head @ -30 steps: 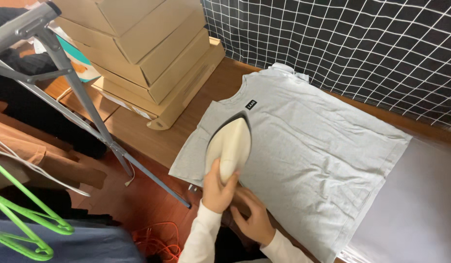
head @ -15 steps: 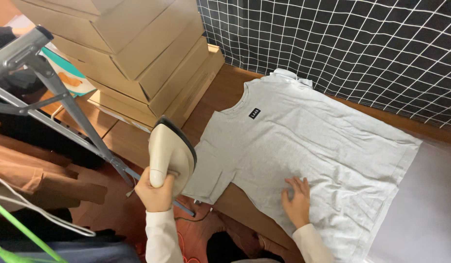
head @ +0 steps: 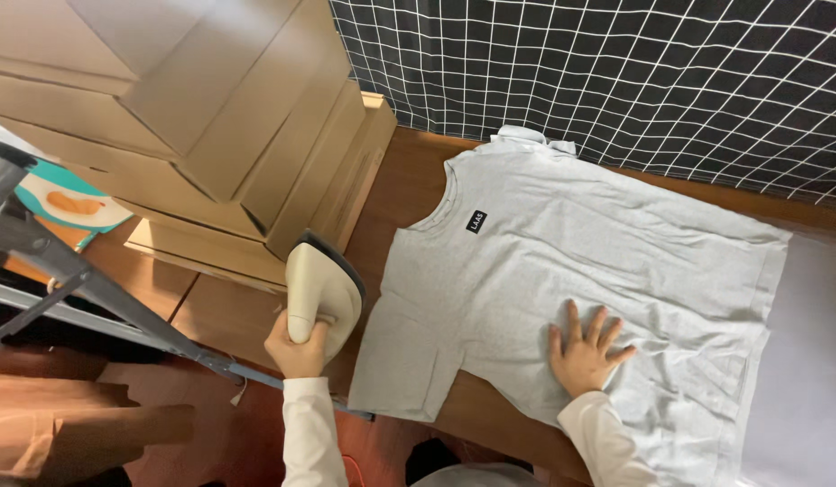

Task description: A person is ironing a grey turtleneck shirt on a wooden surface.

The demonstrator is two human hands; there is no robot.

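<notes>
1. The shirt (head: pixel 562 271) is lying flat on the table (head: pixel 409 180); it looks soft, light and prone to sliding.
2. The right hand (head: pixel 585 352) is pressing it, fingers spread, gripping nothing.
3. The left hand (head: pixel 296 347) is curling closed around the iron (head: pixel 320 287) by its handle, holding it upright beside the sleeve.

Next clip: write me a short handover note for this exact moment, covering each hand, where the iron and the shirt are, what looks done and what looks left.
Left hand: gripping the cream iron by its handle, lifted off the cloth, over the wooden surface beside the shirt's sleeve.
Right hand: flat, fingers spread, pressing the lower body of the grey T-shirt.
Shirt: spread flat on the wooden surface, collar toward the cardboard boxes and the grid-patterned cloth.
Done: the upper body around the collar looks fairly smooth.
Left: creases show around and beyond the right hand toward the hem; the iron is off the shirt.
</notes>
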